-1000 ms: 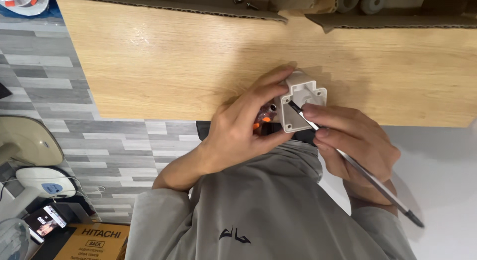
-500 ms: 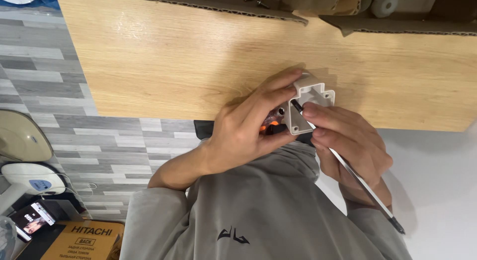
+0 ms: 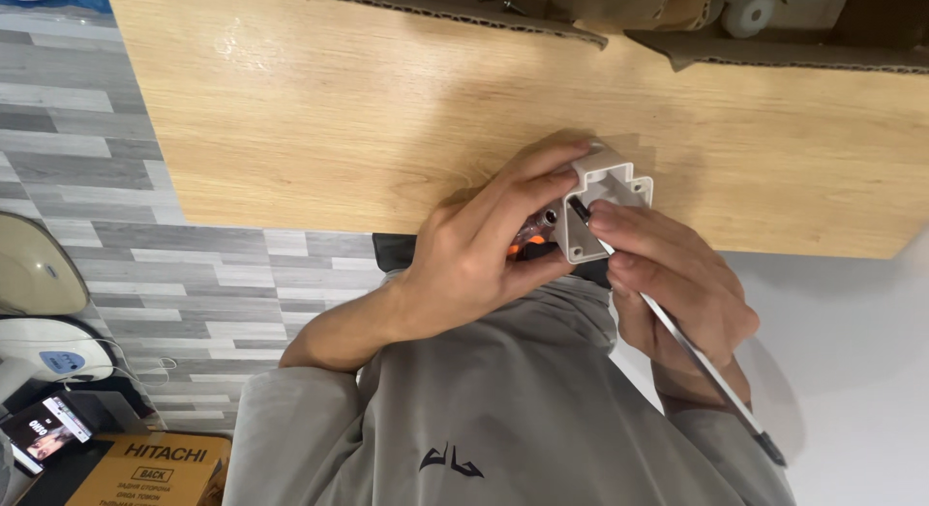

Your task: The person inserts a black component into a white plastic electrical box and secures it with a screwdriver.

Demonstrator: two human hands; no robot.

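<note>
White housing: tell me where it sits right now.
In the head view the white housing is right of centre, over the wooden table edge, gripped by the left hand, with the right hand pushing a long tool into it.

Bright, even indoor light, sharp in the middle.
You had a pale glare patch on the light wooden tabletop [image 3: 232, 51], soft shadows beside your hands and on the white floor [image 3: 852, 390], and slight softness toward the frame's corners, with your grey sleeve nearest the lens.
</note>
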